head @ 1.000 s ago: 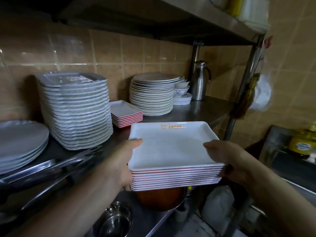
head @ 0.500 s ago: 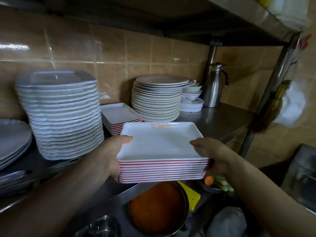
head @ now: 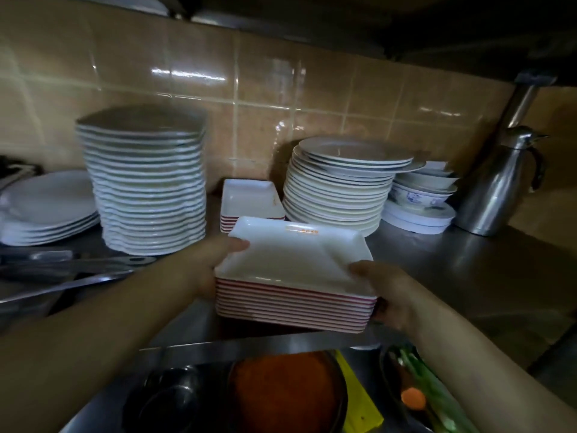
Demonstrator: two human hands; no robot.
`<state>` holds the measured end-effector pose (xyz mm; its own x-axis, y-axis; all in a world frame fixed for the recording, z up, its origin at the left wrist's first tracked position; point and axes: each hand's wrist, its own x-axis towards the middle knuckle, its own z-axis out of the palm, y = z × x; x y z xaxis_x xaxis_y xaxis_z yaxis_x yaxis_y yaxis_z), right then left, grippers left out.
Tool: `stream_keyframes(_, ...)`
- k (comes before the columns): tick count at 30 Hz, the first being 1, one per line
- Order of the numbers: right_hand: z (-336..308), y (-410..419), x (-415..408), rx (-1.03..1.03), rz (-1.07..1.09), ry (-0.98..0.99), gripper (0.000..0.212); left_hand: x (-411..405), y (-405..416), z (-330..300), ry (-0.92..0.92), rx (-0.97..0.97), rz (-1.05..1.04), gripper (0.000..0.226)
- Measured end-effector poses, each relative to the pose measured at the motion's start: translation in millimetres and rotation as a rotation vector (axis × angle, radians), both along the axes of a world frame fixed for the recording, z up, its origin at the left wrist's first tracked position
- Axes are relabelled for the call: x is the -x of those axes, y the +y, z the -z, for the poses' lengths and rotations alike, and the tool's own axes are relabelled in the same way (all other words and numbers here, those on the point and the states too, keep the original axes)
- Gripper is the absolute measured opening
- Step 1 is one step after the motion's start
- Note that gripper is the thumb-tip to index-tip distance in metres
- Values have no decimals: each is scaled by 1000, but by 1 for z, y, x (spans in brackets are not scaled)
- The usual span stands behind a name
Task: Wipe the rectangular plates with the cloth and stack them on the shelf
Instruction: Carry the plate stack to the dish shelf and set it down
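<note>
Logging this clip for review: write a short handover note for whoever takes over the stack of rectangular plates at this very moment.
Left hand and right hand each grip one end of the stack of white rectangular plates with red rims, held over the front of the steel shelf.
A shorter pile of the same red-rimmed plates sits behind, between the tall white plate stacks.
No cloth in view.
Left: set the held stack down, probably on that pile.
</note>
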<state>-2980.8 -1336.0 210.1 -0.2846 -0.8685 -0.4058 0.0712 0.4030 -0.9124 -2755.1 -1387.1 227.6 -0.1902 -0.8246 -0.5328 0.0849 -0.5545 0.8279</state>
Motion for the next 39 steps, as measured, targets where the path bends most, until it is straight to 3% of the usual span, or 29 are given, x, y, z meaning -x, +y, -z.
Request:
stream_keyframes(14, 14, -5, 2, -1, -30, 20, 15, 6, -33, 20, -139, 34, 42, 36)
stream_keyframes(25, 9, 13, 7, -5, -71, -156, 18, 4, -36, 11, -214, 72, 78, 36)
stream_keyframes(31, 7, -20, 41, 91, -73, 90, 56, 9, 8, -3, -126, 229, -156, 21)
stream_keyframes(33, 3, -38, 49, 154, -117, 218, 53, 21, 30, -10, -162, 266, -250, 18)
stream_keyframes(35, -1, -56, 55, 228, -196, 314, 34, 37, 49, -14, -118, 273, -356, 15)
stream_keyframes(37, -3, -73, 60, 200, -288, 252, 29, 55, 61, -13, -62, 262, -441, 7)
stream_keyframes(39, -6, -90, 63, 90, -436, 146, 34, 73, 72, -9, 18, 226, -525, 23)
